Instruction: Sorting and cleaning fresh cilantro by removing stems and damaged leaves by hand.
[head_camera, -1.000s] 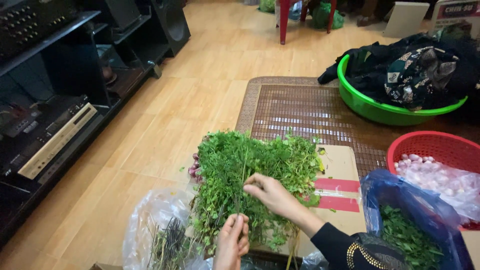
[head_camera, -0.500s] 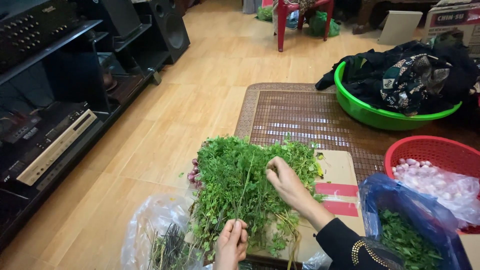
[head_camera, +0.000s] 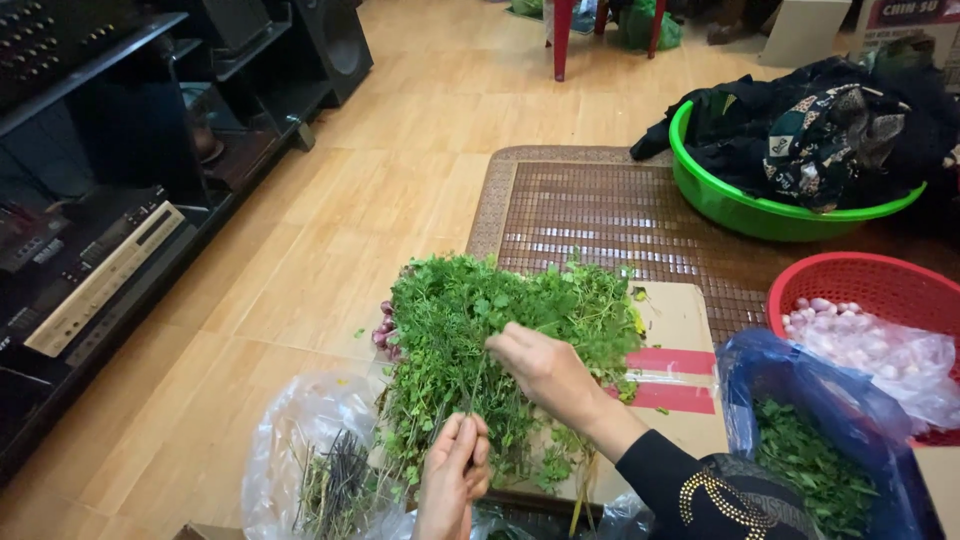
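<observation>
Clear bag of stems (head_camera: 320, 480) left, blue bag of leaves (head_camera: 815, 455) right, leafy green herb pile (head_camera: 480, 340) on cardboard (head_camera: 680, 330), left hand (head_camera: 452, 480) pinching stalk base, right hand (head_camera: 540, 365) pinching a sprig.

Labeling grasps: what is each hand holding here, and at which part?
Both hands share one herb sprig: left hand pinches its lower stem, right hand grips the leafy top, over the herb pile.

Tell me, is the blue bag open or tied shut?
Open. The blue bag gapes at the top, and picked green leaves show inside it.
</observation>
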